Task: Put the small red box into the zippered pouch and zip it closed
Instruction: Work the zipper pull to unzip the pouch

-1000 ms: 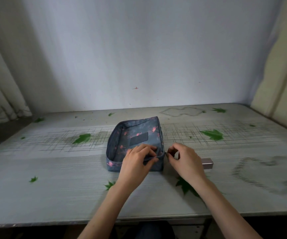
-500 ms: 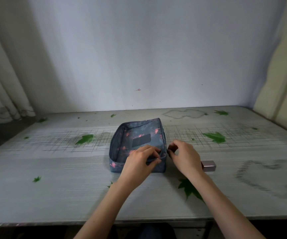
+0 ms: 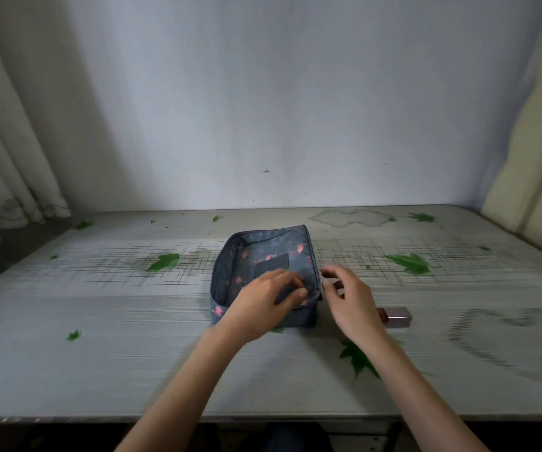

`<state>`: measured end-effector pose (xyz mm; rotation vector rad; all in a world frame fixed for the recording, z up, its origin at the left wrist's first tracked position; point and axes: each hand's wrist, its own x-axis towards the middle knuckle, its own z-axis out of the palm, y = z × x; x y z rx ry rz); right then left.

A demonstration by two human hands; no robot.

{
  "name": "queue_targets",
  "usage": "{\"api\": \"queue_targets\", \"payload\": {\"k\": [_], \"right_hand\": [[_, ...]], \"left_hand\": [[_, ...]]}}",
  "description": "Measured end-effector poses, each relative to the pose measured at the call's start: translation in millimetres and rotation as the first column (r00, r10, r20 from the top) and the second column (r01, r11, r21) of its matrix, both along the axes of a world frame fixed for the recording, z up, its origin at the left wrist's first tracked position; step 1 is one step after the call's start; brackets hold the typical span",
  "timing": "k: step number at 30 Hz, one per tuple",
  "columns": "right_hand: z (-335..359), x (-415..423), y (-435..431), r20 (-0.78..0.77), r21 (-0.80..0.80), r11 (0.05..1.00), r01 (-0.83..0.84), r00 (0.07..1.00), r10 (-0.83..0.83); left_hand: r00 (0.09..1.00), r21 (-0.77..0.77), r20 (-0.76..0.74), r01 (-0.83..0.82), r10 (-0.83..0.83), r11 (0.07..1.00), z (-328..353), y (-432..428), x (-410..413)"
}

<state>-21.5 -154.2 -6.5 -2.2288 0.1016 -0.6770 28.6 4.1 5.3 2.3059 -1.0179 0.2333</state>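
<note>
One soft fabric pouch [image 3: 264,269] sits mid-table, blue-grey with pink print and a dark rectangular patch, boxy in shape — whether its top is open and what's inside, I cannot tell. Left hand [image 3: 263,303] pinches the pouch's near right edge; right hand [image 3: 349,300] hovers just right of that corner, fingers loosely curled, holding nothing. Small red box [image 3: 395,317] — glossy, oblong — lies on the table [image 3: 100,353] right of the pouch, outside it, partly hidden by the right hand.
</note>
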Motion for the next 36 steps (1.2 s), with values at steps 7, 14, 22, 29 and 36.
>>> {"api": "queue_targets", "payload": {"k": [7,14,22,29,36], "right_hand": [[-1.9,-8.2,19.2,-0.084,0.240,0.970,-0.045,0.994,0.067],[-10.4,-6.7,33.8,-0.178,0.290,0.957,-0.020,0.981,0.075],[-0.2,13.8,9.5,-0.196,0.259,0.965,-0.031,0.977,0.083],[10.1,42.4,-7.6,-0.200,0.334,0.941,0.044,0.979,0.025],[15.5,74.8,-19.0,-0.224,0.376,0.916,0.142,0.973,-0.059]], "left_hand": [[0.988,0.069,-0.041,-0.143,0.146,0.987,5.9,15.4,32.1],[0.954,0.064,0.012,-0.301,0.300,0.952,6.4,36.2,77.9],[0.878,-0.063,-0.252,-0.435,0.407,0.898,4.8,47.4,106.5],[0.759,-0.258,-0.513,-0.582,0.401,0.771,-4.6,57.2,124.2],[0.727,-0.317,-0.606,-0.593,0.323,0.740,-8.6,74.8,127.4]]}}
